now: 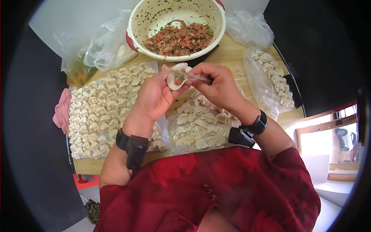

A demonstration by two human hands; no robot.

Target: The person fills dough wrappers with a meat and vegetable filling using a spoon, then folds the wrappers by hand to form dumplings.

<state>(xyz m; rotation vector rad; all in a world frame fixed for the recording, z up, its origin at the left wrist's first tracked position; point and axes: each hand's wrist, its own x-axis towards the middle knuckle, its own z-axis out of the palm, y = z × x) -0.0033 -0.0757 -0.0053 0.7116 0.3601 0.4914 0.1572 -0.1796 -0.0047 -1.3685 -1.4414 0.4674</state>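
My left hand (154, 94) cradles a round dumpling wrapper (172, 82) near the table's middle, its fingers curled around the edge. A small mound of meat filling (179, 80) with green bits sits inside the wrapper. My right hand (219, 87) pinches a spoon (201, 77) whose tip is at the filling; its bowl is partly hidden by fingers and dough. Just beyond both hands stands a large cream basin (135, 24) with red handles, holding a heap of minced meat filling (181, 38).
Rows of finished dumplings (104, 104) cover a sheet on the left. More dumplings (201, 120) lie on plastic below my hands, and others (272, 75) at the right edge. Plastic bags (110, 42) flank the basin. A pink cloth (62, 110) hangs at the left edge.
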